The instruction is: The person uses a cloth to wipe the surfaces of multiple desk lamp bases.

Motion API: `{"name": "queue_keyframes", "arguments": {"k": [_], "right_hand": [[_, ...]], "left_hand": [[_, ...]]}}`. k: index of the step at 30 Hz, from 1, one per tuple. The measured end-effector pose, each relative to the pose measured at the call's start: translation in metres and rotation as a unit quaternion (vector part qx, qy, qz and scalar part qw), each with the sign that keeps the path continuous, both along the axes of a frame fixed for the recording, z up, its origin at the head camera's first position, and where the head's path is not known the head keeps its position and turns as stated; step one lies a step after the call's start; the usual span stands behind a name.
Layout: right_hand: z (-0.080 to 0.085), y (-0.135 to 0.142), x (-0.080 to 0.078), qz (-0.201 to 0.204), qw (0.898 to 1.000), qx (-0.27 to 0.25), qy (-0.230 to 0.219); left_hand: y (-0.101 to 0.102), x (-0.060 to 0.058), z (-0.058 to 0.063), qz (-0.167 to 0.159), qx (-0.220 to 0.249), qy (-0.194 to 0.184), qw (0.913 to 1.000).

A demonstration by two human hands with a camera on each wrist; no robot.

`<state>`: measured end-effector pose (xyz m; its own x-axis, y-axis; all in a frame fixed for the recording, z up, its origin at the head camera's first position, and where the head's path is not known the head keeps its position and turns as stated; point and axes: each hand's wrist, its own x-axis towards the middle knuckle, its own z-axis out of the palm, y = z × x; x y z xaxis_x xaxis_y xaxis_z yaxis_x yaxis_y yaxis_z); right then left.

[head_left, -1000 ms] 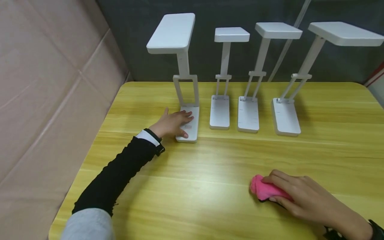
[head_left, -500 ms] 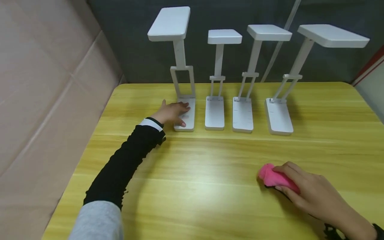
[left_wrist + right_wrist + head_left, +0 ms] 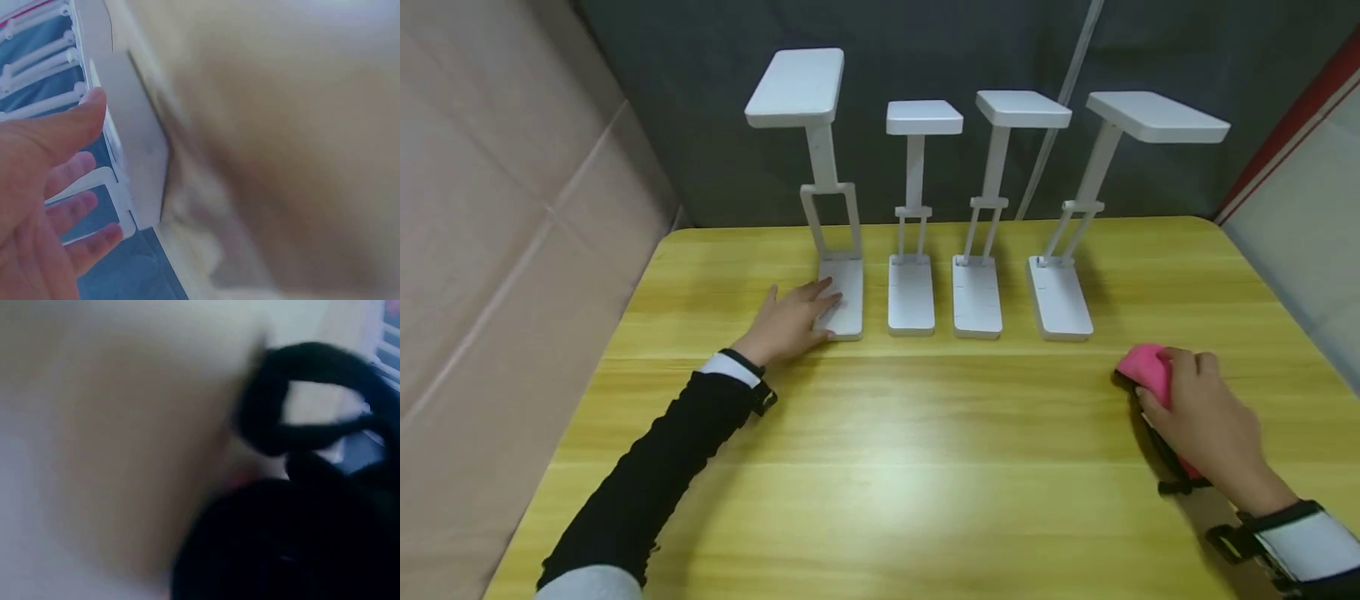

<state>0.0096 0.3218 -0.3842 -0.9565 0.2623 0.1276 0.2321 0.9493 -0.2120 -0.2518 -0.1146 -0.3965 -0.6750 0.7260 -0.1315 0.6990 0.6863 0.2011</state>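
Four white folding desk lamps would exceed what I count, so I see several standing in a row along the table's back. My left hand (image 3: 788, 323) lies beside the base of the leftmost lamp (image 3: 846, 300), its spread fingertips over the base's left part. In the left wrist view the thumb and fingers of the left hand (image 3: 37, 187) extend loosely near that lamp base (image 3: 134, 144). At the right, my right hand (image 3: 1206, 421) grips a bunched pink cloth (image 3: 1145, 367) with black edging, low over the tabletop. The right wrist view is blurred, with a dark strap (image 3: 312, 359) covering much of it.
Three more lamps stand right of the first: one near the middle (image 3: 912, 296), another beside it (image 3: 977, 298), and a tilted-looking one (image 3: 1062, 302) farthest right. The yellow wooden table (image 3: 880, 467) meets a dark backdrop (image 3: 715, 125) behind and a pale covering (image 3: 497, 250) at left.
My right hand has moved right and farther back across the table with the pink cloth. My left hand has slid a little left over the lamp base. The head view has shifted.
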Motion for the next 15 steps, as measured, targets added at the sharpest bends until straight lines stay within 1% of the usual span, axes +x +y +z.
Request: {"name": "queue_keyframes", "arguments": {"k": [1, 3, 5, 7, 9, 11, 12, 13, 15], "right_hand": [[-0.005, 0.001, -0.001, 0.008, 1.0, 0.007, -0.01], [-0.012, 0.002, -0.005, 0.036, 0.999, 0.027, -0.012], [-0.015, 0.003, -0.011, 0.056, 0.998, 0.04, -0.013], [-0.013, 0.004, -0.014, 0.062, 0.997, 0.043, -0.033], [-0.007, 0.006, -0.015, 0.058, 0.995, 0.042, -0.073], [0.004, 0.005, -0.015, 0.049, 0.991, 0.046, -0.119], [0.01, 0.003, -0.015, 0.049, 0.989, 0.052, -0.132], [0.017, 0.001, -0.016, 0.051, 0.987, 0.058, -0.139], [0.033, -0.008, -0.019, 0.061, 0.987, 0.067, -0.134]], "left_hand": [[-0.006, 0.006, -0.002, 0.001, 0.017, 0.006, 0.9998], [-0.021, 0.019, -0.004, 0.013, 0.043, 0.014, 0.9989], [-0.033, 0.031, -0.005, 0.029, 0.057, 0.022, 0.9977], [-0.043, 0.041, -0.005, 0.042, 0.059, 0.027, 0.997], [-0.048, 0.051, -0.002, 0.052, 0.058, 0.031, 0.9965], [-0.049, 0.06, 0.005, 0.055, 0.049, 0.037, 0.9966], [-0.048, 0.064, 0.01, 0.057, 0.043, 0.039, 0.9967], [-0.045, 0.068, 0.016, 0.058, 0.038, 0.042, 0.9967], [-0.037, 0.077, 0.032, 0.061, 0.025, 0.047, 0.9967]]}}
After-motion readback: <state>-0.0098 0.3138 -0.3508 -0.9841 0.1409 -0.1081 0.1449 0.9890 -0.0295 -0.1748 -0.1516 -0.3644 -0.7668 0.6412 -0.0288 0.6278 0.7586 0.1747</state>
